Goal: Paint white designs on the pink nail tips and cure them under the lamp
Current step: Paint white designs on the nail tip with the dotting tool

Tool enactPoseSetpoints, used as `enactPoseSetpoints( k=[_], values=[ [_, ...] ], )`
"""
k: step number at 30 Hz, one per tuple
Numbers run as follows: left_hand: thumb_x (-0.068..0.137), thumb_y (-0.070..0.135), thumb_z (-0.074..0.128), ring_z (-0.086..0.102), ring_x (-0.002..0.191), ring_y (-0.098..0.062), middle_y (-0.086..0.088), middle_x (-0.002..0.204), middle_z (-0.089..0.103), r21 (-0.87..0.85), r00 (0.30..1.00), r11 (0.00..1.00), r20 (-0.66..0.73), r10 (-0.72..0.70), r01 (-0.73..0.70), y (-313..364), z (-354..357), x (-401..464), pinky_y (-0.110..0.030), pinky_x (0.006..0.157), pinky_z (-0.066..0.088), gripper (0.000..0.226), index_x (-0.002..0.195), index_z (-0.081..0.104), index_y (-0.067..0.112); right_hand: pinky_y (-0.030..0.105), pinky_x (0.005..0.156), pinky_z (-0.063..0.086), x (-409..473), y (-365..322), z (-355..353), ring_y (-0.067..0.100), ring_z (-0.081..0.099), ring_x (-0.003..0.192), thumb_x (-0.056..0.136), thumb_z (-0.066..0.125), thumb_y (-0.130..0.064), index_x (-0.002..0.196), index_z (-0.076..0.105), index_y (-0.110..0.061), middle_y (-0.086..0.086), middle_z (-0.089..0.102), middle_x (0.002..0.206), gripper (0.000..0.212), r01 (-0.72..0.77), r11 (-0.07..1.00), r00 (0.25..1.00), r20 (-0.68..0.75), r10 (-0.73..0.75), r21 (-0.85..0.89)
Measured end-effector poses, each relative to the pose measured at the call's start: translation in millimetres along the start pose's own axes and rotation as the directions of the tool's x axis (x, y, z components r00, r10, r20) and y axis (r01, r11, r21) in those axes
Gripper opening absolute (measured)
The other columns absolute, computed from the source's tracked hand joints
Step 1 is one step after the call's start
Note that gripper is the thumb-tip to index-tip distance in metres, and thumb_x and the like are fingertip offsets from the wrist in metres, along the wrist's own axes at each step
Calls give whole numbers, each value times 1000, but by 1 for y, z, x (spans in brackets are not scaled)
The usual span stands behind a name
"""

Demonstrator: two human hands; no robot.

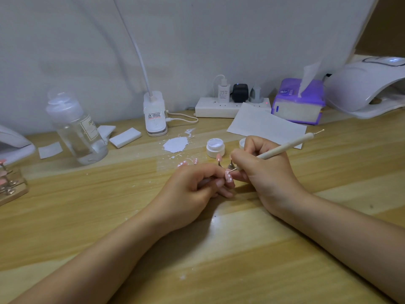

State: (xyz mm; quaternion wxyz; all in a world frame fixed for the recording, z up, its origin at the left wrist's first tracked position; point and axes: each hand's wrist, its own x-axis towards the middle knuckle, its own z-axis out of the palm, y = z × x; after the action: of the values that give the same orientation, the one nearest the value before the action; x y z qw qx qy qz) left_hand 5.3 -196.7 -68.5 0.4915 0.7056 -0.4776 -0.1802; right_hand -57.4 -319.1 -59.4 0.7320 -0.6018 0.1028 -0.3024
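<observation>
My left hand [192, 189] pinches a small stand bearing a pink nail tip [228, 177] with white dots on it. My right hand [263, 167] grips a cream dotting pen [285, 148], and its metal point touches the top of that nail tip. Two other pink tips with white dots [188, 162] lie on the wooden table just behind my left hand. A plain pink tip [219, 158] stands upright on a metal stand by an open white paint jar [215, 147]. The white curing lamp [368, 84] sits at the far right.
A patch of white paint [176, 144] is smeared on the table. A clear bottle [76, 128], white foam blocks [125, 137], a desk lamp base [155, 115], a power strip [219, 107], a purple tissue box [299, 102] and a paper sheet [265, 126] line the back. A wooden holder with more tips [8, 185] stands at left.
</observation>
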Motion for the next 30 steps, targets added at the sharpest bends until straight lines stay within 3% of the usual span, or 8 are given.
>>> enactPoseSetpoints(
  k=[30],
  values=[
    [91, -7, 45, 68, 77, -2, 0, 75, 69, 10, 1000, 1000, -7, 10, -9, -1, 0, 1, -11, 73, 47, 33, 79, 61, 19, 16, 43, 49, 0, 1, 0, 2, 40, 27, 68, 57, 5, 49, 29, -13, -9, 29, 36, 38, 19, 1000, 1000, -20, -19, -14]
  ],
)
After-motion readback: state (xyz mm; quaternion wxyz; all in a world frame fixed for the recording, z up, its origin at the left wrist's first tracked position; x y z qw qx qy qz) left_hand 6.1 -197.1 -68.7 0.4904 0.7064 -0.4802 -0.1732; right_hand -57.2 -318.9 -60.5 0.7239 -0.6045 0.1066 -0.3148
